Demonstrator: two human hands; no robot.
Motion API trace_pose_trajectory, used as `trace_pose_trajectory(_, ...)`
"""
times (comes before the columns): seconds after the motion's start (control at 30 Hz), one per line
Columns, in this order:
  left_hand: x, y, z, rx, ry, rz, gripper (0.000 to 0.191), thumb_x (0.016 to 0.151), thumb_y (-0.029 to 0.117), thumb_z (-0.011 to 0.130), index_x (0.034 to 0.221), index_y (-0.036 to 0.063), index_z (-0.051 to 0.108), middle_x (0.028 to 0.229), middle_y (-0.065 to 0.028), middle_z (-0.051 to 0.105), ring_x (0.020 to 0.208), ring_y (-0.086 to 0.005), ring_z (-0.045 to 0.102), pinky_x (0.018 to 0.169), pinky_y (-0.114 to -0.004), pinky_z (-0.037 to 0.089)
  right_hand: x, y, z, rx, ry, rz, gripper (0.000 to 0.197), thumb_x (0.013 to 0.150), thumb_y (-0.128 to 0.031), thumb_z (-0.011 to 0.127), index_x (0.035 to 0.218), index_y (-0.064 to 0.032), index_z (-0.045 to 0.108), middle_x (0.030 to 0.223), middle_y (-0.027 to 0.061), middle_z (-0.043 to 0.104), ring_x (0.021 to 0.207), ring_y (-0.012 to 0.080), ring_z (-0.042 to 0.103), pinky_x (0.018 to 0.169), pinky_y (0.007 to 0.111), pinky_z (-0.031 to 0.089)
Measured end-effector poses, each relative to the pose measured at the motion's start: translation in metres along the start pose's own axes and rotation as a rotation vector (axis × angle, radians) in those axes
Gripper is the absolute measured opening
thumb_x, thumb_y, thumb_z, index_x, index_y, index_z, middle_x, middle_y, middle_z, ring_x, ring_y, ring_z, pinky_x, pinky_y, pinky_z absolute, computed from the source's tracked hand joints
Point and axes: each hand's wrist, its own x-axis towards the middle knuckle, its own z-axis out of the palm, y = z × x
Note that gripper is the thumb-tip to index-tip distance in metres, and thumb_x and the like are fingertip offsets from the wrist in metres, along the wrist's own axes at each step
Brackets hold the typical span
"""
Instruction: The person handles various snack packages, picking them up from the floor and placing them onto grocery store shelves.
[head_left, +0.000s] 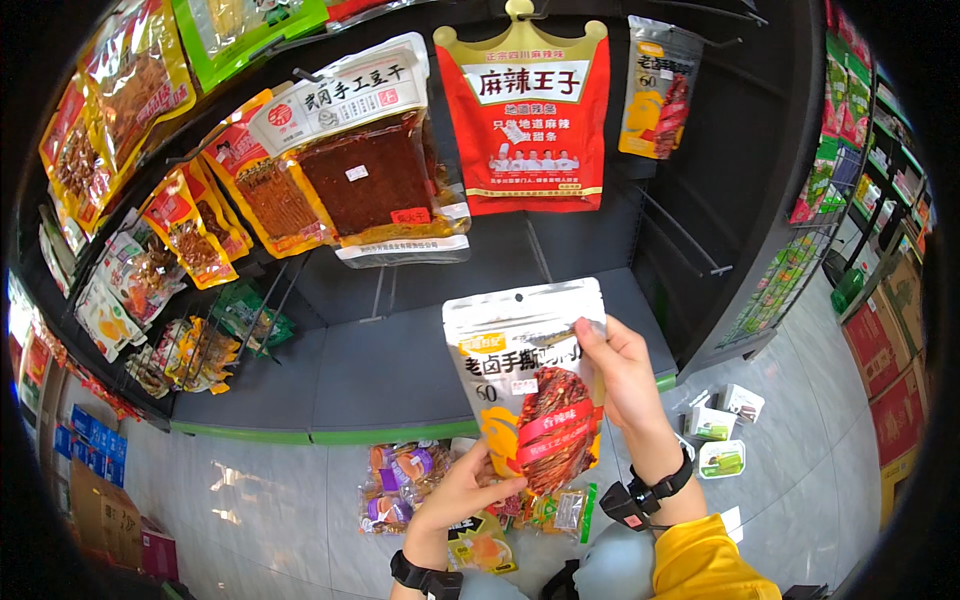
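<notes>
Both my hands hold a silver snack pouch (525, 382) upright, its front with a meat picture and a small price sticker facing me. My right hand (616, 367) pinches its upper right edge, thumb in front. My left hand (474, 484) grips its lower left corner from below, thumb across the bottom. A matching silver pouch (658, 94) hangs at the upper right of the rack. Beside it hangs a large red and gold bag (529, 127), and left of that a clear-fronted pack of dried tofu (367, 165).
Metal hooks (686, 232) stick out at the right. Below is the dark bottom shelf (390, 367) with a green edge (232, 433). Snack packets (401, 480) lie on the floor near my knees, several small boxes (721, 459) to the right. Cartons (105, 517) stand at the lower left.
</notes>
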Motion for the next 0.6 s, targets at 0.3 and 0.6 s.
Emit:
trace_pose_trajectory(0.3, 0.006, 0.0, 0.003, -0.018, 0.033, 0.029, 0.05, 0.078, 0.008, 0.057, 0.122, 0.0015, 0.032, 0.107, -0.0039, 0.05, 0.094, -0.0108, 0.05, 0.08, -0.023, 0.04, -0.001, -0.009, 0.0, -0.021, 0.033, -0.014, 0.024, 0.086, -0.016, 0.047, 0.098, 0.0036, 0.053, 0.094, 0.0072, 0.058, 0.085, 0.009, 0.052, 0.075, 0.023, 0.04)
trace_pose_trajectory(0.6, 0.003, -0.002, 0.002, 0.033, 0.055, 0.001, 0.032, 0.085, 0.014, 0.048, 0.114, 0.0007, 0.043, 0.099, -0.0017, 0.054, 0.084, -0.0059, 0.051, 0.071, -0.019, 0.04, -0.003, -0.016, 0.0, -0.003, 0.106, -0.05, 0.023, 0.085, -0.016, 0.048, 0.097, 0.0037, 0.054, 0.092, 0.0073, 0.059, 0.082, 0.0092, 0.053, 0.072, 0.022, 0.04)
